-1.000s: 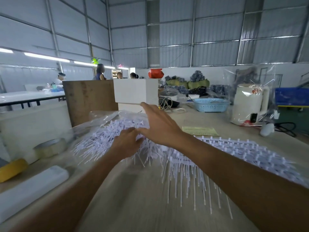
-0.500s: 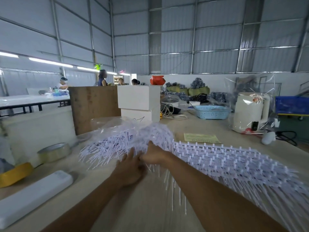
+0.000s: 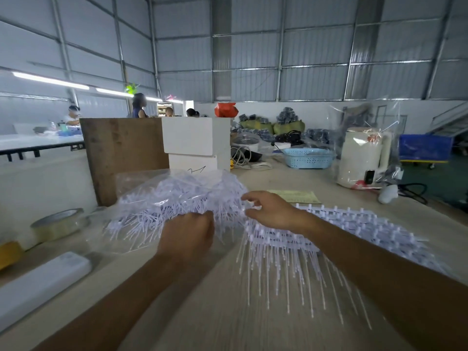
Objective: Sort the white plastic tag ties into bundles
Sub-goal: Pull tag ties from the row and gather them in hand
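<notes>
Left hand [image 3: 186,236] fingers curl into the loose tag ties [image 3: 162,211] just beyond them; right hand [image 3: 269,211] fingers pinch the combed row [image 3: 342,224].

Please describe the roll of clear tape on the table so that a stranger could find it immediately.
Start at the tall brown board standing at the back left of the table. Below and left of it, near the table's left edge, lies the clear tape roll, flat, with a shiny silvery top ring. The yellow tape roll beside it is opaque, and the white bar nearer the camera is long and flat.
</notes>
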`<state>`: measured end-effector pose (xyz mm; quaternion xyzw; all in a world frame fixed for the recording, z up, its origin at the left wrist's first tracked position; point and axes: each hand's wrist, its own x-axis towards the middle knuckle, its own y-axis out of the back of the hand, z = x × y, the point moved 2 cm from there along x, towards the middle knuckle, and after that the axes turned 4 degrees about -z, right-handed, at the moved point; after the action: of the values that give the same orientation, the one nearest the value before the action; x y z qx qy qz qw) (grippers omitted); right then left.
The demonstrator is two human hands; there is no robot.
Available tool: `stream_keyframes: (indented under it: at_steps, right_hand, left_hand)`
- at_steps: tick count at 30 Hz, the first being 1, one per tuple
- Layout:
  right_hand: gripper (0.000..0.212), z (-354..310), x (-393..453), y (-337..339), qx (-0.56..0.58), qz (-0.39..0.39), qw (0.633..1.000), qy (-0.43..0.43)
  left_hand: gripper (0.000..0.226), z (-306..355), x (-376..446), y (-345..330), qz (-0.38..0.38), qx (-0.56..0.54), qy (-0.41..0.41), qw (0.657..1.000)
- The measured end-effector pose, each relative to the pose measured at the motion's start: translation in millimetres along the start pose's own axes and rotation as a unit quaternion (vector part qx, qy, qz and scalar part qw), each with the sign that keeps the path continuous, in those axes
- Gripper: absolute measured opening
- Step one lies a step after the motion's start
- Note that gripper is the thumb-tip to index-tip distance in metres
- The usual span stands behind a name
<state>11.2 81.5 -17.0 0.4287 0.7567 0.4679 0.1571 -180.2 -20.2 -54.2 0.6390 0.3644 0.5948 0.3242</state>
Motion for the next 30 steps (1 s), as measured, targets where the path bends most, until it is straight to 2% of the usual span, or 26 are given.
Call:
stream_keyframes:
  at_steps: [3, 5, 7, 10, 12, 16, 18, 20, 24, 26, 28, 30]
  right_hand:
    - [0.031, 31, -52, 33, -0.112, 0.008, 0.993, -0.026]
    - [0.025, 54, -88, 50, -0.150, 0.027, 0.986, -0.060]
    - [0.021, 75, -122, 62, -0.164, 0.063, 0.981, -0.085]
    - [0.017, 98, -162, 74, -0.170, 0.109, 0.973, -0.111]
    - [0.019, 110, -182, 78, -0.180, 0.135, 0.967, -0.117]
    - [0.018, 132, -212, 69, -0.188, 0.170, 0.959, -0.125]
    - [0.016, 140, -219, 60, -0.183, 0.145, 0.964, -0.130]
    - [0.018, 142, -219, 56, -0.184, 0.127, 0.967, -0.124]
    - [0.020, 137, -215, 59, -0.169, 0.174, 0.962, -0.126]
    - [0.020, 136, -216, 60, -0.157, 0.188, 0.959, -0.142]
    - [0.022, 136, -218, 61, -0.151, 0.196, 0.958, -0.147]
    - [0.023, 135, -218, 62, -0.154, 0.193, 0.959, -0.141]
  left_hand:
    - [0.017, 35, 1, 16, 0.003, -0.012, -0.053, 0.999]
    - [0.023, 62, 5, 22, -0.010, -0.041, -0.051, 0.998]
    - [0.032, 79, 13, 19, -0.088, -0.071, -0.023, 0.993]
    - [0.036, 96, 17, 8, -0.252, -0.104, 0.001, 0.962]
    - [0.032, 102, 14, 1, -0.274, -0.113, 0.009, 0.955]
    - [0.027, 99, 5, -8, -0.197, -0.175, 0.042, 0.964]
    - [0.031, 94, 1, -9, -0.128, -0.199, 0.049, 0.970]
    - [0.031, 90, 0, -12, -0.090, -0.236, 0.056, 0.966]
    - [0.035, 89, 0, -15, -0.068, -0.310, 0.102, 0.943]
    - [0.032, 88, 5, -11, -0.028, -0.313, 0.114, 0.943]
    - [0.020, 91, 16, -4, -0.005, -0.298, 0.088, 0.950]
    - [0.015, 102, 34, -2, -0.044, -0.273, 0.039, 0.960]
